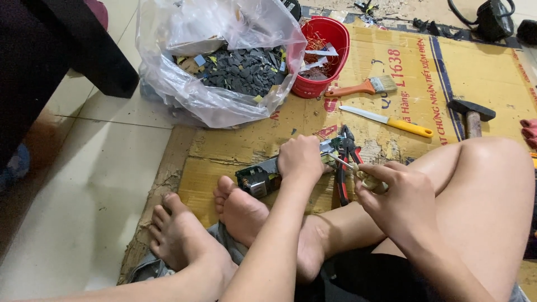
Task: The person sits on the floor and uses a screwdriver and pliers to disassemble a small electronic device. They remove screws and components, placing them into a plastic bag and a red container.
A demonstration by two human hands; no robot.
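— Head view: where are your hands right now?

— Both sit in the middle of the frame, over the cardboard sheet. Your left hand is curled down tight on a circuit board, pinning it to the cardboard just beyond your bare feet. Your right hand is closed around the pale handle of a screwdriver, whose thin shaft points left toward the board's right end.

— And what lies near them?

— Red-handled pliers rest just beside the board, between your two hands. Further up and right you have a yellow-handled knife, an orange-handled paintbrush and a hammer near the right edge. At the top centre a red bucket holds wire scraps, touching a clear plastic bag full of dark chips at upper left.
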